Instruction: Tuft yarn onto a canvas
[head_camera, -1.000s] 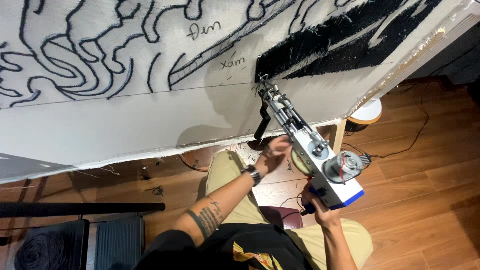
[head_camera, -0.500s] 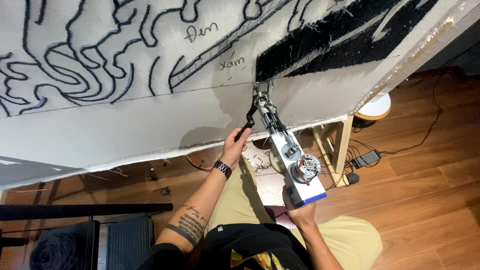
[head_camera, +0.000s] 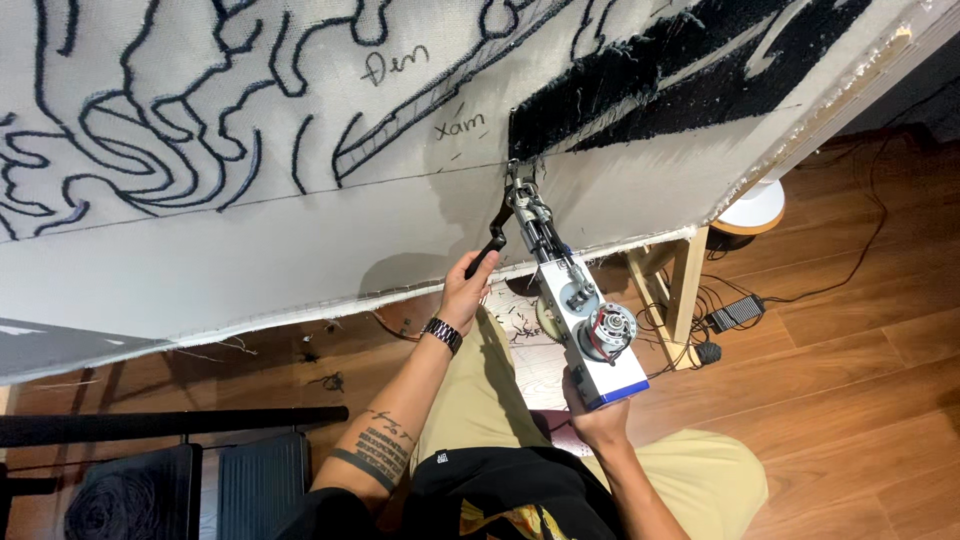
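Head view: tufting gun (head_camera: 565, 290) held nose-first against the stretched cloth (head_camera: 250, 260), at the lower edge of the black tufted patch (head_camera: 640, 90). Left hand (head_camera: 465, 290) wraps the front handle; right hand (head_camera: 595, 415) clasps the rear grip, apparently closed. Filling is in hand; extending it calls for steady forward pressure.

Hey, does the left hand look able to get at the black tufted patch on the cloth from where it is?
Probably yes. The left hand grips the tufting gun's black front handle just below the black tufted patch, with only bare cloth between.
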